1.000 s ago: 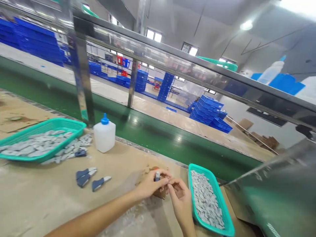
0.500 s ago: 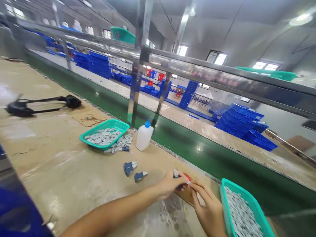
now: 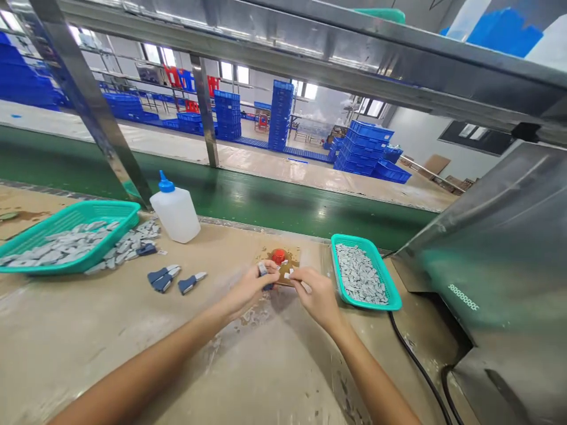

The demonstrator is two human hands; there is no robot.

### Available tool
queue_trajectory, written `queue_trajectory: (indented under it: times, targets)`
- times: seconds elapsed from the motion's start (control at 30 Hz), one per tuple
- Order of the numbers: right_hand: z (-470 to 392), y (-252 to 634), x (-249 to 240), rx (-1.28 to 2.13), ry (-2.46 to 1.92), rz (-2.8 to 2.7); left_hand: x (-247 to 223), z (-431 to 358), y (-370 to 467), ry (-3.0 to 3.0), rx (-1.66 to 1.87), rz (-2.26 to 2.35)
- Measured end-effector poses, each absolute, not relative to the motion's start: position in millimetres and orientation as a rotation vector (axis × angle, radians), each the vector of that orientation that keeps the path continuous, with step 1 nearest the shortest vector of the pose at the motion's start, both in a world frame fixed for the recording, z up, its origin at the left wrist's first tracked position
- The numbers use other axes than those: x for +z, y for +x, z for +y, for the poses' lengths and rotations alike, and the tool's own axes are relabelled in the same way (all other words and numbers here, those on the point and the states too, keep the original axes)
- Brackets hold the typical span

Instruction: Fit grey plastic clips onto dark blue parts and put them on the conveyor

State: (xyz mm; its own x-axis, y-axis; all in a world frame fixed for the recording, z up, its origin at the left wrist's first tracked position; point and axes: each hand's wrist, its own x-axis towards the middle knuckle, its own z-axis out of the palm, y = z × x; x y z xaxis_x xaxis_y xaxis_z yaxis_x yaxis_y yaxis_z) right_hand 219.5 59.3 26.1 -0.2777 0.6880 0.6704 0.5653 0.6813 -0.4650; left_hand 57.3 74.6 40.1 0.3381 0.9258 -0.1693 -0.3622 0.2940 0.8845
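Observation:
My left hand (image 3: 248, 288) is closed around a dark blue and grey plastic part (image 3: 263, 269), mostly covered by the fingers. Close beside it, my right hand (image 3: 319, 297) pinches a small whitish piece (image 3: 287, 275) between thumb and fingertips. Both hands meet over a wet brown board (image 3: 292, 257), where a round red cap-like object (image 3: 279, 255) sits just beyond the fingertips. Several similar blue and grey parts (image 3: 163, 278) lie on the table left of my left hand. A green basket (image 3: 391, 289) of small grey pieces stands right of my right hand.
A white squeeze bottle (image 3: 176, 215) with a blue nozzle stands at the back left. Beside it are loose grey pieces (image 3: 128, 245) and another green basket (image 3: 110, 209). A metal cabinet (image 3: 509, 265) and black cable (image 3: 416, 360) are at right. A green belt (image 3: 266, 198) runs behind.
My view has swung to the right and levelled, bringing the metal cabinet into sight. The hands have parted slightly, showing the red object and board. Both still hold their pieces.

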Motion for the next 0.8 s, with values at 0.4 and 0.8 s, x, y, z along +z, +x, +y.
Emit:
queue_trajectory:
  times: [0.4, 0.8]
  targets:
    - [133.9, 217.9, 4.9, 0.295, -1.186, -1.928, 19.8, 135.8, 33.6, 0.753, 1.071, 0.891]
    - [138.2, 216.2, 0.4, 0.178, -1.115, -2.001, 24.8, 151.6, 39.6, 1.001, 1.246, 1.01]
